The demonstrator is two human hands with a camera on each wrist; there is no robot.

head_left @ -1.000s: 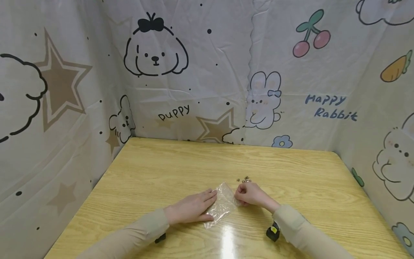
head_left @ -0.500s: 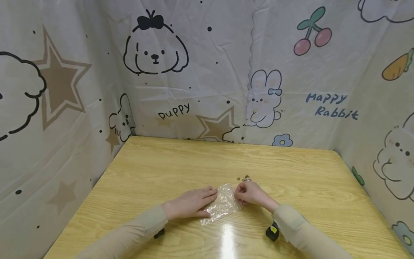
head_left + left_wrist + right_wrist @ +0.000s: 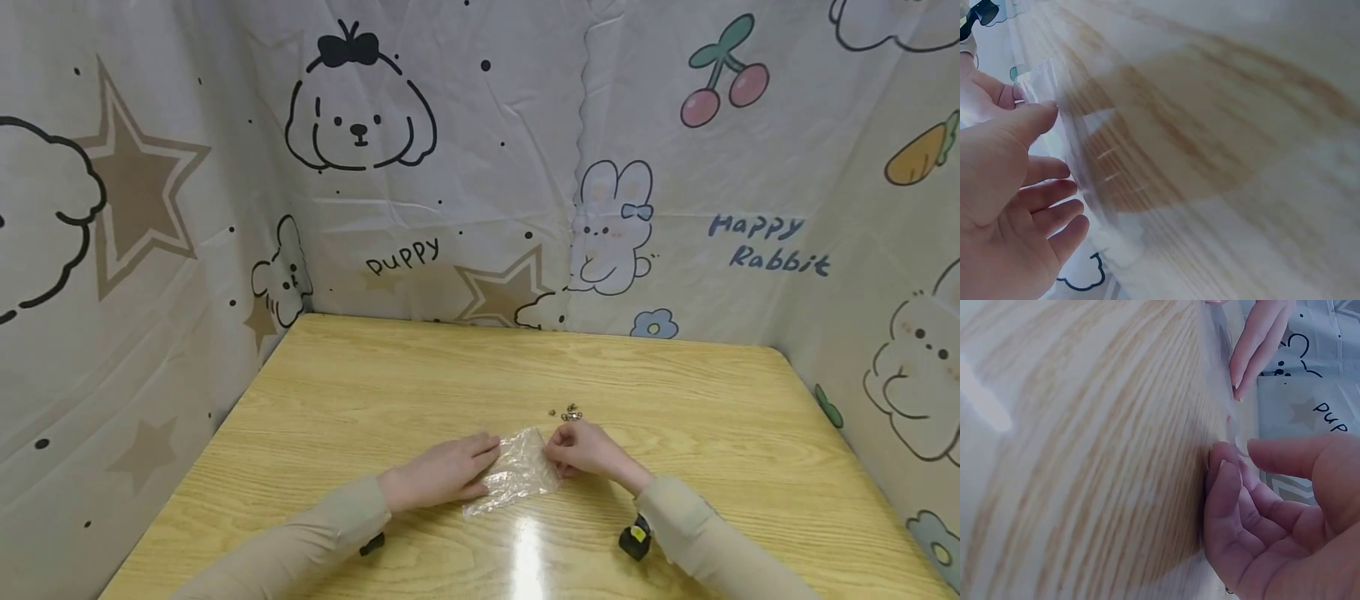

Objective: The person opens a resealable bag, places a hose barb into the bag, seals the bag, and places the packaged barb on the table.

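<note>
A clear, crinkled plastic bag [image 3: 517, 475] lies on the table between both hands in the head view. My left hand [image 3: 442, 472] rests on its left side with the fingers fairly straight. In the left wrist view, the thumb and fingertips of the left hand [image 3: 1022, 181] touch the edge of the bag [image 3: 1075, 150]. My right hand [image 3: 585, 450] has its fingers curled at the bag's right edge and pinches it. The right wrist view shows the right hand [image 3: 1272, 519] low over the table, with the thin film near its fingertips.
Several small metallic pieces [image 3: 572, 413] sit in a little cluster just beyond the right hand, with one small piece [image 3: 552, 412] apart to their left. The wood-grain table [image 3: 420, 375] is enclosed by printed cloth [image 3: 480, 183] at the back and sides.
The bag has turned slightly and lies flatter, its near-left corner shifted a little left and away from me. My left hand shifts slightly with it; the right hand stays at the right edge.
</note>
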